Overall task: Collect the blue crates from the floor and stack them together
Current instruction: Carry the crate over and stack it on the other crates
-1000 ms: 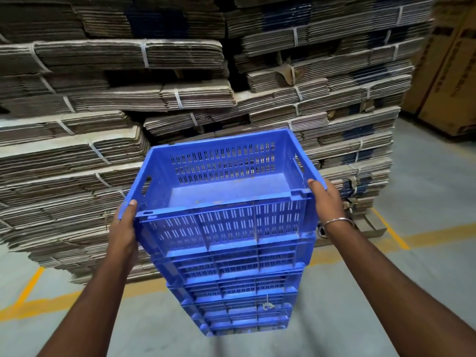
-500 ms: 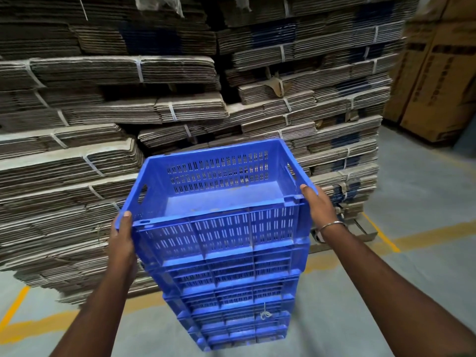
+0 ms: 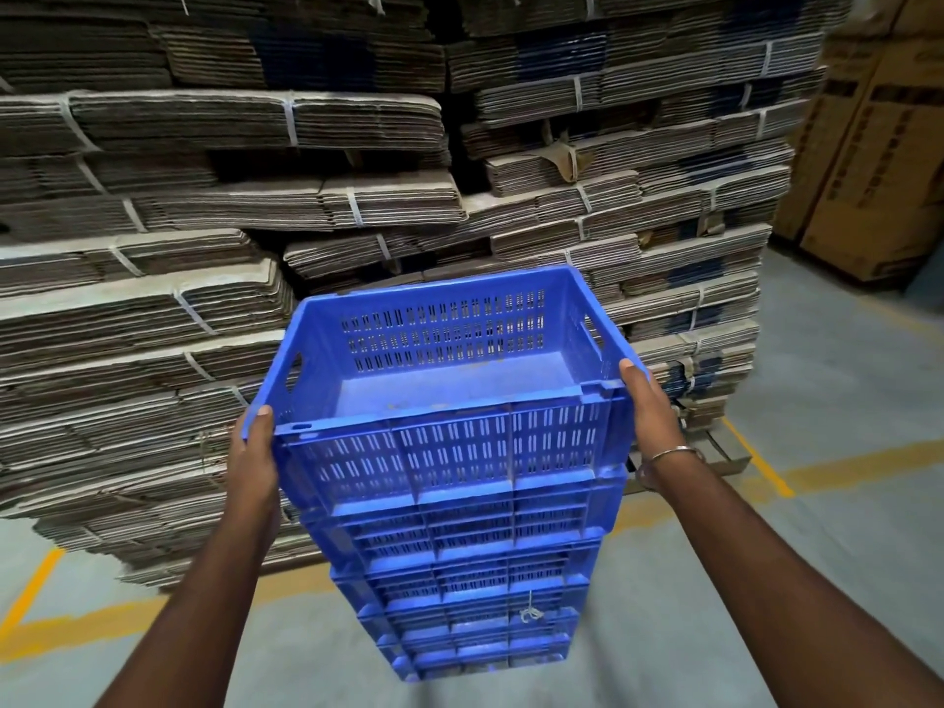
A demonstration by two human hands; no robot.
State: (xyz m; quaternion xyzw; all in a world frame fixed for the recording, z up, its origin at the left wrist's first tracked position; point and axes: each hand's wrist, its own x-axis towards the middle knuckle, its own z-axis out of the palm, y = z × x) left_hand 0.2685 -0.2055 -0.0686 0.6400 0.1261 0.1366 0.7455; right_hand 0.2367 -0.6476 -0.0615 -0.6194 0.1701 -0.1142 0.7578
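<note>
A stack of several nested blue crates (image 3: 459, 569) hangs in front of me, tilted so that its bottom points toward me and down. The top blue crate (image 3: 449, 447) is empty, with slotted walls and a handle hole in each end. My left hand (image 3: 255, 452) grips the crate's left end at the rim, thumb over the edge. My right hand (image 3: 649, 406), with a metal bangle on the wrist, grips the right end. A bit of string dangles from a lower crate.
A tall wall of strapped, flattened cardboard bundles (image 3: 306, 206) stands right behind the crates on a pallet. Brown cartons (image 3: 878, 145) stand at the far right. Yellow lines (image 3: 843, 462) mark the grey concrete floor, which is open to the right.
The view has drifted right and tilted up a little, so the crate stack sits lower in view. Both hands keep the same grip on the top crate.
</note>
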